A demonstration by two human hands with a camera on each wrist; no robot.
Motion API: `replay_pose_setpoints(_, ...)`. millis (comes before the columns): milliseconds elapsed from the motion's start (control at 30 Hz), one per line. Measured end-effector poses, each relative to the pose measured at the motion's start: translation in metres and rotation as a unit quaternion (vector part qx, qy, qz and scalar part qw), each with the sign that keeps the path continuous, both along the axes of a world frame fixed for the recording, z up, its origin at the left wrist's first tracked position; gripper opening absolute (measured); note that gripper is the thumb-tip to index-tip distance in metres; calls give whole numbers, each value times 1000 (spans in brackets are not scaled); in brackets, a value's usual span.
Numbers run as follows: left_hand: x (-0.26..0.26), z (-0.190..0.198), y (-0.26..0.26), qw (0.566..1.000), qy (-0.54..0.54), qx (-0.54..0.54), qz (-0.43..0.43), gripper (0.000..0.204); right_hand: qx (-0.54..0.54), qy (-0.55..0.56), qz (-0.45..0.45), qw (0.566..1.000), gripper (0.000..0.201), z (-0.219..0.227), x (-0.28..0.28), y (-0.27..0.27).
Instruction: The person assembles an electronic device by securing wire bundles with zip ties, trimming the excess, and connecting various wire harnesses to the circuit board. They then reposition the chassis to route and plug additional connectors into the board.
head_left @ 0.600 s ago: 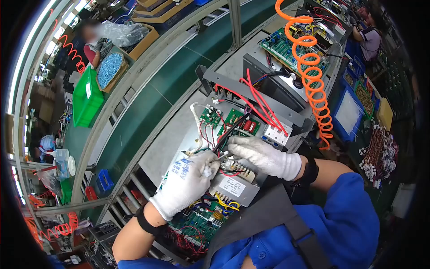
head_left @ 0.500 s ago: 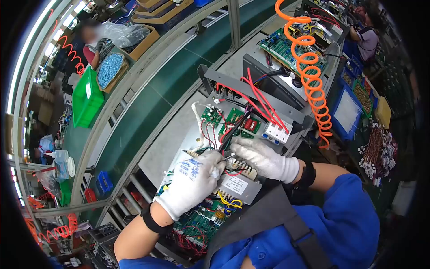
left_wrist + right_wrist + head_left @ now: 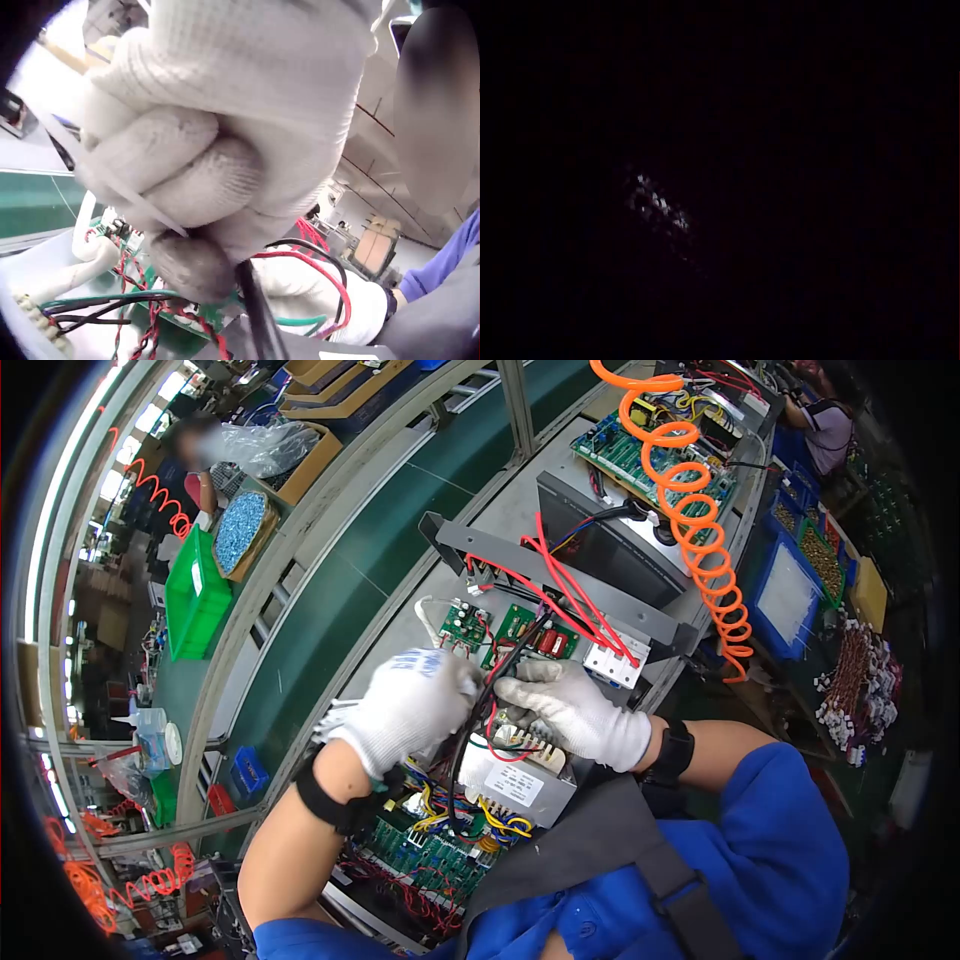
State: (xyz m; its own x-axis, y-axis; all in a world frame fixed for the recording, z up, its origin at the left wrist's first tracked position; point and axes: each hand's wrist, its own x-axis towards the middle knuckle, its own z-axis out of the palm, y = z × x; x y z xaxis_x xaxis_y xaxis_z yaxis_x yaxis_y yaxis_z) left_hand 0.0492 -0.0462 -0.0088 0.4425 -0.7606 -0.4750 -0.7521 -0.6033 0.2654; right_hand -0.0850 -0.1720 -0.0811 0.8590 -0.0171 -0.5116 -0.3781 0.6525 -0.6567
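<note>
In the head view, black cables [image 3: 460,760] run down over the open device beside a grey transformer [image 3: 520,780]. My gloved left hand [image 3: 410,700] grips them from the left, its fingers curled. Thin white strips [image 3: 338,720] stick out behind that hand. The left wrist view shows the curled left hand [image 3: 217,142], a white strip [image 3: 120,184] across its fingers and a black cable [image 3: 262,319] at its fingertips. Opposite, my gloved right hand [image 3: 585,715] pinches at the same cables, fingertips partly hidden. The right wrist view is almost wholly dark.
Red wires [image 3: 570,585] arch beside a grey metal bracket [image 3: 570,575]. An orange coiled hose [image 3: 690,510] hangs at the right, before another circuit board [image 3: 630,455]. Further off are a green bin [image 3: 195,600], a blue tray [image 3: 785,600] and two people.
My left hand has moved up and left, uncovering more of the lower wiring. The black cables now hang across the transformer's left side. My right hand has shifted slightly, and the head view has turned a little.
</note>
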Motion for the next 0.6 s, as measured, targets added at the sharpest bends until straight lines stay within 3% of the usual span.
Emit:
replay_pose_setpoints(33, 0, 0, -6, 999, 8, 40, -7, 26, 6, -1, -1, 1000, 15, -4, 0, -2)
replay_pose_setpoints(100, 5, -4, -10, 995, 81, 57, 5, 28, -100, -67, 52, 991, 18, -14, -2, -4)
replay_pose_setpoints(167, 9, -2, -10, 991, 124, 37, 30, 28, -136, -103, 86, 981, 22, -13, -5, -13)
replay_pose_setpoints(233, 10, -3, -9, 985, 165, 12, 54, 27, -399, -201, 153, 881, 28, -16, 0, -12)
replay_pose_setpoints(333, 12, -29, 2, 967, 230, -108, -20, 23, -478, -127, 195, 847, 30, -12, -6, -13)
replay_pose_setpoints(400, 21, -24, 6, 961, 252, -108, -19, 22, -521, -112, 196, 823, 21, -13, -7, -11)
replay_pose_setpoints(433, 25, -18, 6, 955, 278, -104, -13, 22, -525, -112, 196, 821, 21, -7, -8, -13)
replay_pose_setpoints(467, 36, -15, 7, 917, 386, -99, 27, 25, -441, -59, 190, 875, 18, 3, -9, -16)
replay_pose_setpoints(500, 43, -10, 6, 903, 406, -139, 13, 28, -354, -5, 181, 918, 17, 13, -9, -17)
replay_pose_setpoints(567, 50, -8, 5, 826, 482, -290, 15, 28, -338, -12, 147, 930, 17, 12, -9, -13)
replay_pose_setpoints(600, 46, 22, -7, 887, 419, -187, 47, 30, -340, -33, 117, 933, 16, 1, -7, -9)
